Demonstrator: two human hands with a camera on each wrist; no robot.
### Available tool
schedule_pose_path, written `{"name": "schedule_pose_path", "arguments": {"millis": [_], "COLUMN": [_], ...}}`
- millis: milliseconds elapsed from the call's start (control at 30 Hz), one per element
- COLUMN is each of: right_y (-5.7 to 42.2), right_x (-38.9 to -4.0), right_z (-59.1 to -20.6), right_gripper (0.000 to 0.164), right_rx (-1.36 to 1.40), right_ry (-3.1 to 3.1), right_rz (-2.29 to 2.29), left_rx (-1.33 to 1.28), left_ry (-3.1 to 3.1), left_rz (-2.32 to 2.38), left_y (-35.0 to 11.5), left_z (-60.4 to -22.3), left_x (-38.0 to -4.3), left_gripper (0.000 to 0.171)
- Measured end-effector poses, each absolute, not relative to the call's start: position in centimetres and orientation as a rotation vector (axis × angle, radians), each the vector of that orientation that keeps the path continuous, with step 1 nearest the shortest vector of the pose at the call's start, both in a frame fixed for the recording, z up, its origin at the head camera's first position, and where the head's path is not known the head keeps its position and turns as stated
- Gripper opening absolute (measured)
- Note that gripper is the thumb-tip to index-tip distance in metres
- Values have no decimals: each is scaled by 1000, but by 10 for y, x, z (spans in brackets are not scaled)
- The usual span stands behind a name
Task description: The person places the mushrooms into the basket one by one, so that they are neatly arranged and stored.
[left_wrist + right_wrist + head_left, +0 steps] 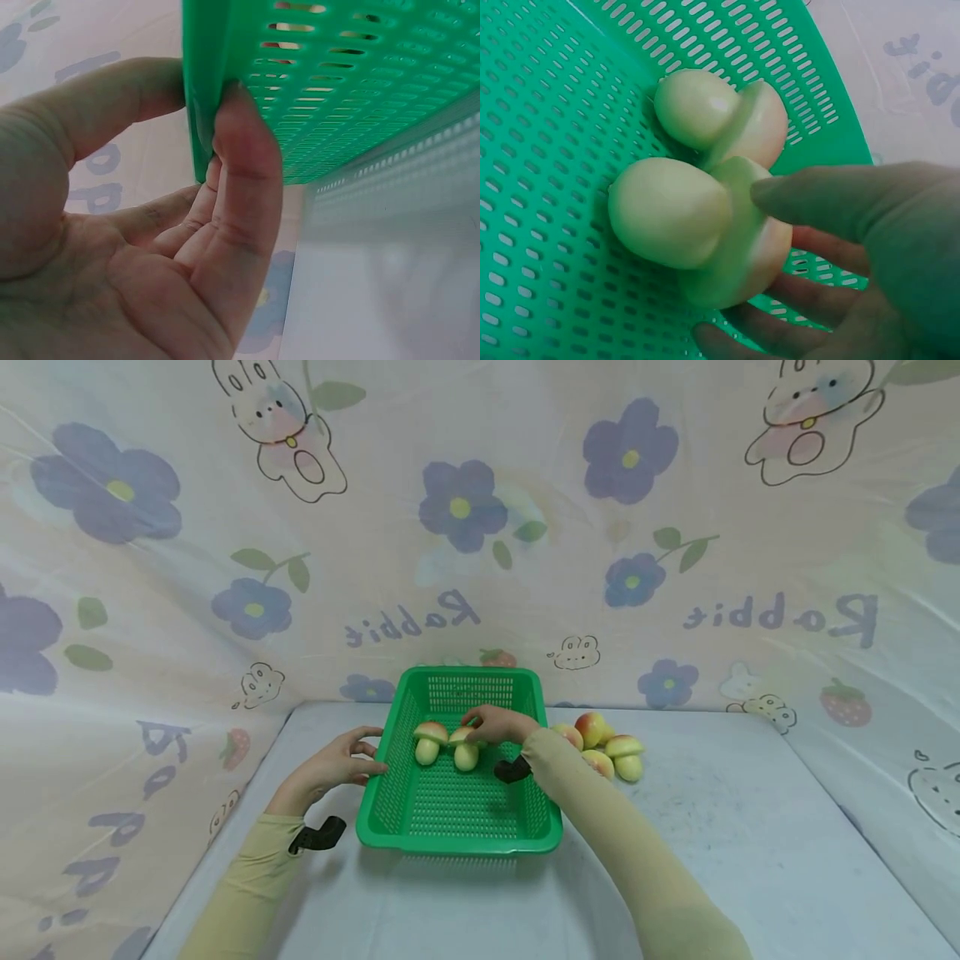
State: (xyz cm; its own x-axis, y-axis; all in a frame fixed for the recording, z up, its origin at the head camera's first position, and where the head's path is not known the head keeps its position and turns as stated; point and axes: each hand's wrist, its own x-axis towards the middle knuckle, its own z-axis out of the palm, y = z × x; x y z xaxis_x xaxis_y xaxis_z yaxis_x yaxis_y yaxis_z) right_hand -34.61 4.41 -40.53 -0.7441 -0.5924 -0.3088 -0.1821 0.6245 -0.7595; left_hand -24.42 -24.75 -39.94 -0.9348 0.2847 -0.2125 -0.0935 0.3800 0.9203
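Note:
A green plastic basket (459,845) with slotted walls sits on the table. My left hand (336,768) grips its left rim, thumb on one side and fingers on the other, as the left wrist view shows. Inside the basket lie two toy mushrooms with pale stems and yellow-to-red caps. My right hand (504,725) reaches in and holds the right-hand mushroom (667,214) by its cap, thumb (780,195) on the near face and fingers behind. The other mushroom (696,109) lies right beside it, nearer the left wall.
To the right of the basket, partly behind my right sleeve, is a small pile: another mushroom (628,767) and several round yellow-red fruits (590,728). A white table (750,827) lies underneath. Printed cloth (540,577) hangs behind it and at the left.

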Motion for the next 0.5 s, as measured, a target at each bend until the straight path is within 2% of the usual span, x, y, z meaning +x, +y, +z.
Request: {"name": "schedule_pose_path", "arguments": {"millis": [500], "right_y": [54], "right_x": [-353], "right_z": [-395], "right_gripper": [49], "right_rx": [-608], "right_ry": [2230], "right_rz": [-1073], "left_rx": [190], "left_ry": [2316], "left_rz": [1572], "left_y": [-249], "left_z": [-403], "left_x": [-244], "left_gripper": [76]}}
